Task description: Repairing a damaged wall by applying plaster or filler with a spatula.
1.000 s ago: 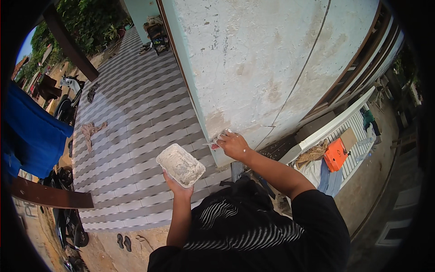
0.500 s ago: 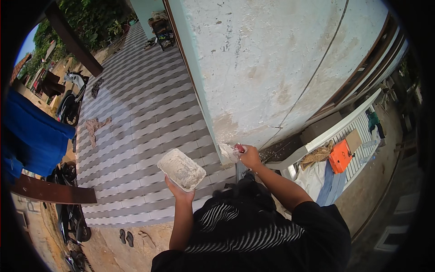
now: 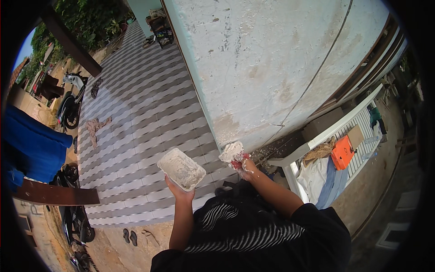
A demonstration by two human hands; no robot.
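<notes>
My left hand (image 3: 181,190) grips a white rectangular tub (image 3: 182,168) by its near side and underside; a whitish paste coats the inside. A putty knife (image 3: 236,164) with a red handle is in my right hand (image 3: 246,169), its fingers closed round the handle. Thick white paste (image 3: 233,151) covers the blade, and smears of it show on the fingers. The loaded blade is right by the lower corner of the pale, patchy wall (image 3: 267,68). Whether the blade touches the wall I cannot tell.
Patterned grey tiles (image 3: 145,154) stretch to the left, with a crumpled cloth (image 3: 96,129) on them. On the right a white slatted piece (image 3: 358,131) carries an orange bag (image 3: 342,153) and fabrics. Dark posts, parked motorbikes (image 3: 70,109) and sandals (image 3: 130,236) lie farther out.
My right hand has drawn back slightly toward me and turned, so the paste-covered blade now faces up. The left hand and tub have stayed in place.
</notes>
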